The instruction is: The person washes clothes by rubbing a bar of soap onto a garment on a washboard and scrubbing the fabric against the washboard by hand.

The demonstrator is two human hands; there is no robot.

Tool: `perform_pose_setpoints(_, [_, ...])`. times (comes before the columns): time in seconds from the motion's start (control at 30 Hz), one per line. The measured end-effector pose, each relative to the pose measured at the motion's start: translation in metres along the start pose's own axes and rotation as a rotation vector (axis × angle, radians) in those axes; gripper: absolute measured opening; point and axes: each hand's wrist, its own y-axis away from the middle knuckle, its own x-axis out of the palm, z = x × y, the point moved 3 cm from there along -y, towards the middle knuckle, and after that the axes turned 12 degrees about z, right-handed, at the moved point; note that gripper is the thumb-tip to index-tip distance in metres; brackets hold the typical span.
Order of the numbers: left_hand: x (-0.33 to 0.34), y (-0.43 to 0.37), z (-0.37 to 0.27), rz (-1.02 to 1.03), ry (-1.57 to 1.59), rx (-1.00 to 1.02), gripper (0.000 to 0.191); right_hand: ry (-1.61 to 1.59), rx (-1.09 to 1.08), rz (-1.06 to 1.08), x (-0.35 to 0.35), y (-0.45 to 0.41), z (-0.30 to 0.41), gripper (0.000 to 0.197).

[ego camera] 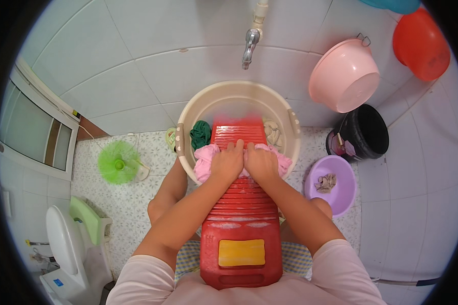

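Note:
A red plastic washboard (241,206) leans from my lap into a large cream basin (198,95) on the floor. Both hands press a wet pink cloth (206,162) against its ridges. My left hand (228,162) is closed on the left part of the cloth, and my right hand (262,162) on the right part, the two nearly touching. A yellow bar of soap (242,252) rests in the recess at the board's near end. In the basin, a dark green cloth (200,134) lies left of the board and a beige cloth (273,133) right of it.
A purple basin (311,171) with a crumpled cloth (325,183) and a black bucket (373,131) stand at right. A metal tap (250,47) juts from the tiled wall beside a hanging pink basin (347,76). At left are a green fan (119,164), a green stool (86,219) and a toilet (61,240).

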Motion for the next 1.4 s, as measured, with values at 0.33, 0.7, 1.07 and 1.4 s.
perform_pose_setpoints(0.33, [0.004,0.003,0.011,0.044,-0.034,0.082,0.021,0.145,-0.114,0.000,0.006,-0.006,-0.004,0.013])
perform_pose_setpoints(0.7, [-0.051,0.078,-0.011,0.082,0.216,0.223,0.016,-0.132,-0.373,0.037,-0.041,0.088,0.004,0.018])
perform_pose_setpoints(1.07, [0.013,-0.022,0.011,-0.089,-0.028,0.045,0.013,0.027,0.117,0.035,0.016,-0.013,-0.006,0.018])
perform_pose_setpoints(1.4, [0.014,-0.018,0.012,-0.204,-0.020,0.049,0.016,0.003,0.108,0.074,0.016,-0.020,-0.010,0.021])
